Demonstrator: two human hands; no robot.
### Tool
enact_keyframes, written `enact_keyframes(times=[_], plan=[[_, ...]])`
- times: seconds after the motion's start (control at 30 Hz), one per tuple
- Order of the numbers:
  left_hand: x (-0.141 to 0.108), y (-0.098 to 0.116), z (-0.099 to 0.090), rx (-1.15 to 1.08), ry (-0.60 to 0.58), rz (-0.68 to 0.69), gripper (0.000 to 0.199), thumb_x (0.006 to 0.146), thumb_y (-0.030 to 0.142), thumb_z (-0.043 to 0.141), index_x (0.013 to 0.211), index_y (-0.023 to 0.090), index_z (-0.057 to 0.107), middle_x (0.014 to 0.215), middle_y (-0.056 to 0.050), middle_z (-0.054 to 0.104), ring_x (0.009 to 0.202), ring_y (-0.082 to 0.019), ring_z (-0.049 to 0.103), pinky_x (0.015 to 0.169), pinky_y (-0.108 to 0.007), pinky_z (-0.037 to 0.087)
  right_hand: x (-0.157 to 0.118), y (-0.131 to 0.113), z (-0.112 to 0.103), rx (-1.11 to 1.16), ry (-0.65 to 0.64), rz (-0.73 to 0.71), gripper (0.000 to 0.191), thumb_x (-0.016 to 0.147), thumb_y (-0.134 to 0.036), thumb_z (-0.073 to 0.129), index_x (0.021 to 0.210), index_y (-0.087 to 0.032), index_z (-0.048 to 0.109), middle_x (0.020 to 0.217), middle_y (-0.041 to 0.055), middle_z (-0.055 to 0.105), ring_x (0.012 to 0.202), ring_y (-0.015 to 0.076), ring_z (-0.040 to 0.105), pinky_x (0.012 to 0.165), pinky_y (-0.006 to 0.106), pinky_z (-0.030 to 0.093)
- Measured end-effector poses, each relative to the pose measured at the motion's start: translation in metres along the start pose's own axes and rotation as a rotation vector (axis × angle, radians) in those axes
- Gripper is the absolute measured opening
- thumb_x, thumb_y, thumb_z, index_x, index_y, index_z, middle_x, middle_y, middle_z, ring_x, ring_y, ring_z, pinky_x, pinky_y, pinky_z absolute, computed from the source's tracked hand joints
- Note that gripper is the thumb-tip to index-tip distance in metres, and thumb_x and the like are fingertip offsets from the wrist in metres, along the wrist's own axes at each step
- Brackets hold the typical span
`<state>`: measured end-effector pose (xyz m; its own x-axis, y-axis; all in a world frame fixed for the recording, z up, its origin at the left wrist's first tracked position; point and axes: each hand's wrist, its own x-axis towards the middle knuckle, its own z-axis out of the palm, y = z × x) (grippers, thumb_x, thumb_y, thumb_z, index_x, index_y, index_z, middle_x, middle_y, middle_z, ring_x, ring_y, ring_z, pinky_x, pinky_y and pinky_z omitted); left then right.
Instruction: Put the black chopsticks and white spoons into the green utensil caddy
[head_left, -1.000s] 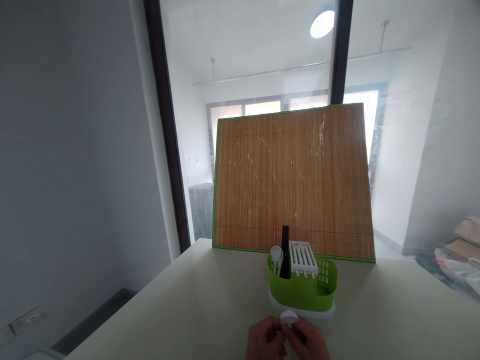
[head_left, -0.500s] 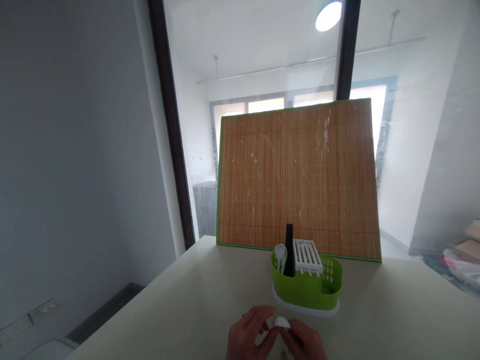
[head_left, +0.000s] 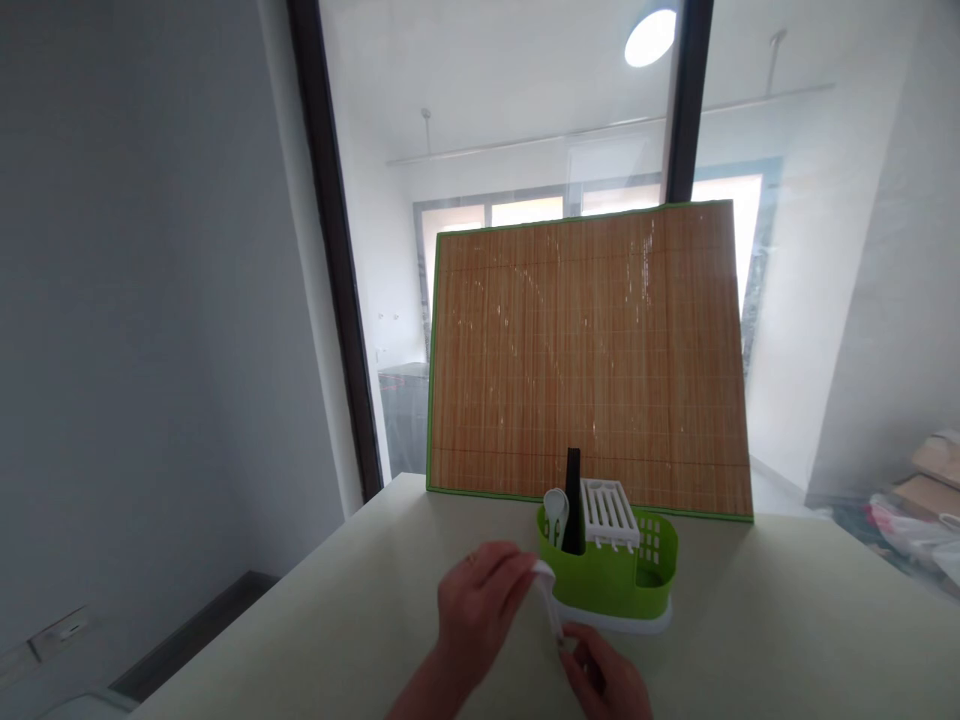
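Observation:
A white spoon (head_left: 548, 590) is held between both hands, just in front of the green basket (head_left: 615, 580). My left hand (head_left: 484, 600) pinches its upper end, the bowl. Lower down, the fingers of my right hand (head_left: 600, 672) close on the handle's end. The basket stands on a white base. White spoons (head_left: 556, 505) and an upright black item (head_left: 574, 500) stand in its left part. Across its middle sits a white slatted rack (head_left: 610, 513) with small hooks along the front.
Behind the basket, a bamboo mat with green edging (head_left: 589, 360) leans upright at the back of the white table (head_left: 360, 620). Beyond are glass panes and a dark frame post (head_left: 334, 240). Bags and boxes (head_left: 919, 510) lie at the far right.
My left hand has risen with the spoon's bowl, so the spoon now stands tilted upright. My right hand is at the lower end of the handle. The view has shifted slightly.

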<state>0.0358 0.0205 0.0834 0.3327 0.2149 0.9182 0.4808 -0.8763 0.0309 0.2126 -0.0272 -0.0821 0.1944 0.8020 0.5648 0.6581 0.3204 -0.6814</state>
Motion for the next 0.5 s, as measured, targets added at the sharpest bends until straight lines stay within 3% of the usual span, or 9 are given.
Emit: enact_keyframes(times=[0.13,0.23,0.5], plan=[[0.052,-0.027,-0.004,-0.041,0.135,-0.046,0.012,0.084,0.026,0.059,0.091,0.021,0.067,0.082,-0.001,0.064,0.069,-0.009,0.059,0.063,-0.018,0.047,0.0,0.0,0.0,-0.008,0.073,0.007,0.049,0.09,-0.061,0.036,0.103,-0.021,0.061,0.059,-0.0022,0.058,0.04,0.0129,0.049,0.042,0.022,0.04],[0.074,-0.041,0.015,-0.072,0.131,-0.061,0.012,0.085,0.027,0.058,0.089,0.019,0.067,0.08,-0.001,0.064,0.067,-0.008,0.057,0.062,-0.018,0.044,-0.001,0.003,0.004,-0.038,0.099,-0.021,0.048,0.089,-0.062,0.036,0.102,-0.023,0.061,0.058,-0.0024,0.058,0.039,0.013,0.049,0.042,0.022,0.041],[0.058,-0.058,0.086,-0.074,-0.159,-0.141,0.02,0.087,0.034,0.053,0.082,0.02,0.066,0.079,0.001,0.063,0.066,-0.008,0.057,0.059,-0.018,0.039,-0.003,0.005,0.012,-0.16,0.054,-0.077,0.049,0.091,-0.061,0.029,0.091,-0.026,0.063,0.058,-0.0018,0.062,0.038,0.0129,0.051,0.043,0.021,0.043]])
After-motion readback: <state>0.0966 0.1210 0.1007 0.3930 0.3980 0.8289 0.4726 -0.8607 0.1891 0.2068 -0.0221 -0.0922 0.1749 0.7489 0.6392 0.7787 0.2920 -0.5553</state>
